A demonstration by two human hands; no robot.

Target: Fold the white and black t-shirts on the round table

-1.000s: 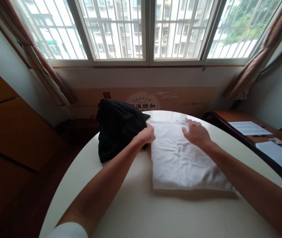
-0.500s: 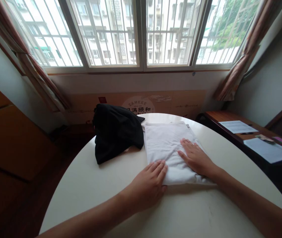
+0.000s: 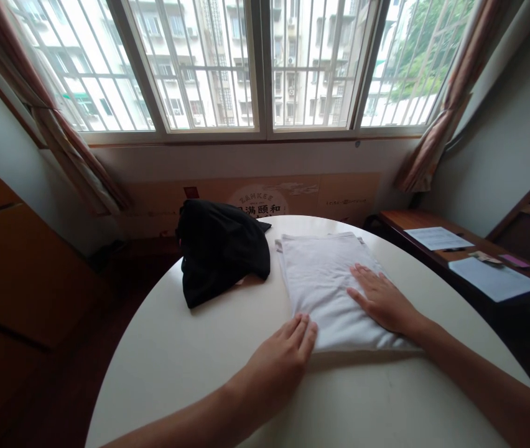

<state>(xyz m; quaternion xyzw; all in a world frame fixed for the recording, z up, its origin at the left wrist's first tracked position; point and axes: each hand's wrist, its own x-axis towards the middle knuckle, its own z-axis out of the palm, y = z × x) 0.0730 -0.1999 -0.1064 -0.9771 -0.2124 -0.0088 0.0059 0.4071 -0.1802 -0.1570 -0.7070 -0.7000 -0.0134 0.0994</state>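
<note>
A folded white garment (image 3: 325, 280) lies on the round white table (image 3: 153, 361), its surface lightly creased. My right hand (image 3: 381, 302) rests flat on its right part, palm down, thumb spread away from the fingers. At the near left corner of the cloth is my left hand (image 3: 286, 351), with its fingers pressed together and bent over the edge; its thumb is hidden. To the left of the garment, a rumpled black cloth item (image 3: 223, 252) sits in a heap near the table's far left edge.
A brown side table (image 3: 414, 222) stands to the right with papers (image 3: 493, 278) and a pen on it. Beyond the white table are a printed cardboard panel (image 3: 349, 186) and a barred window. Wooden cabinets (image 3: 8, 261) stand at the left.
The white garment has slid slightly right, away from the black cloth. My right hand has shifted right with it. My left hand now sits lower at the near left corner.
</note>
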